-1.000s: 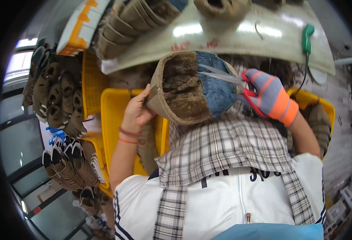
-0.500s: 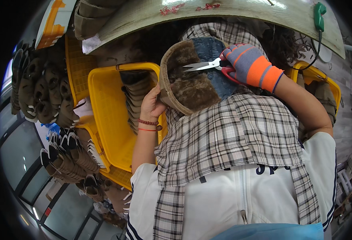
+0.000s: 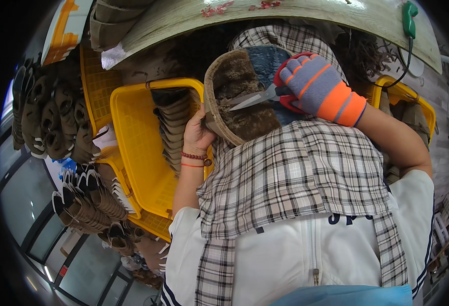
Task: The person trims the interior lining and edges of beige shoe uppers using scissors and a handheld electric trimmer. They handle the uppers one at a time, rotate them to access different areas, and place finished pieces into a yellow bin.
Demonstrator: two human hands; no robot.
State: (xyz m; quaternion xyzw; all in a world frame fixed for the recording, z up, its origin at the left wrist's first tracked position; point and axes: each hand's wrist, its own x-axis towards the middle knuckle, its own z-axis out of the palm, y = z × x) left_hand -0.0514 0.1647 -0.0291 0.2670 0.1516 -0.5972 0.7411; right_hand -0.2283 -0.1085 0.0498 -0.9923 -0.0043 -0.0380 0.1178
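I'm counting one pair of scissors (image 3: 265,96) gripped in that gloved right hand (image 3: 319,84), one fuzzy brown-and-blue piece (image 3: 237,71) held by the left hand (image 3: 198,135).

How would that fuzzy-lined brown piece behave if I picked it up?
The fuzzy-lined piece probably flexes but holds some shape: its rim curves openly in the left hand. Its hollow form suggests lightness, and the plush lining seems unlikely to slip.
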